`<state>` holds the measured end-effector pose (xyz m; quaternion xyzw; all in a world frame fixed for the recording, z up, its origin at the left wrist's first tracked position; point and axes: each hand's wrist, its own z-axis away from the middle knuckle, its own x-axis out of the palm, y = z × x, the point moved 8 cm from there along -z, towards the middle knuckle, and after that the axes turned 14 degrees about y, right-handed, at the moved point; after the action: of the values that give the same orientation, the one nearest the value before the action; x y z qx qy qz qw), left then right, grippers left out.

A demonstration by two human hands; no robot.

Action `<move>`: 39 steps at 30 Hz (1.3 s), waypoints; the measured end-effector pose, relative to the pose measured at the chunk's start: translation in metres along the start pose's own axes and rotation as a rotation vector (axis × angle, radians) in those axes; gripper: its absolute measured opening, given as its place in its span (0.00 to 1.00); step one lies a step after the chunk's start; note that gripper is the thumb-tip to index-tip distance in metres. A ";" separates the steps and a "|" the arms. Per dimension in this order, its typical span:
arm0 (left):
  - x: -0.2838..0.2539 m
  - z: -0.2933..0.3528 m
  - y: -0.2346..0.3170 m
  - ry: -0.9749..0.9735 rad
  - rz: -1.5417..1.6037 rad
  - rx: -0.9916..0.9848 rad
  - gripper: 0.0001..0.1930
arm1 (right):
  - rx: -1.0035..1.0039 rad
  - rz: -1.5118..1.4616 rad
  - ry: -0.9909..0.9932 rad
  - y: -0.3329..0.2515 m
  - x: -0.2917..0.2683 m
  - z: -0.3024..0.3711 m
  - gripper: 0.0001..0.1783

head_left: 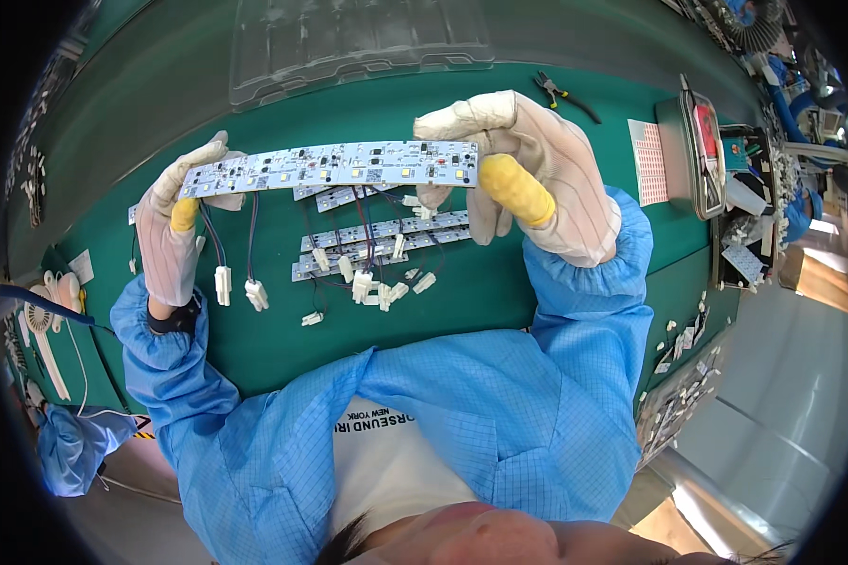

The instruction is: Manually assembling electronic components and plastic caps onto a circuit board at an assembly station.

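Both ends of one circuit board (325,168) are pinched by the curled left hand (167,209) and right hand (551,184), above other boards (438,227) on the green counter (495,297).

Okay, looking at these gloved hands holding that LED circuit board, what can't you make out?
All in the head view:
Back of the held LED circuit board: faces away from the camera.
Left hand and right hand: finger parts hidden behind that board.
Farther LED circuit boards: partly covered by the held one.
Clear plastic tray: far side cut off by the top edge.
Component markings: too small.
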<state>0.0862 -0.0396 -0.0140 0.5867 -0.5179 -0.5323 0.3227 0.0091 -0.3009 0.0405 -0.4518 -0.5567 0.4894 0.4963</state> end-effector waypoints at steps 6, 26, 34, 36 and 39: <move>-0.005 0.004 0.007 0.051 0.109 0.079 0.32 | -0.089 0.156 0.092 -0.002 -0.006 -0.004 0.31; -0.016 0.025 0.055 -0.011 0.224 0.280 0.24 | -0.009 0.340 0.285 0.022 -0.018 -0.017 0.26; -0.015 0.009 0.022 0.063 0.239 0.128 0.25 | -0.005 0.319 0.273 0.014 -0.012 -0.006 0.28; -0.015 0.009 0.022 0.076 0.120 0.153 0.26 | -0.022 0.340 0.328 0.012 -0.013 -0.005 0.29; -0.011 0.008 0.026 0.046 0.108 0.123 0.27 | -0.048 0.309 0.285 0.014 -0.018 -0.010 0.29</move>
<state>0.0732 -0.0348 0.0117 0.5887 -0.5730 -0.4679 0.3260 0.0209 -0.3160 0.0250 -0.6081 -0.4167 0.4775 0.4781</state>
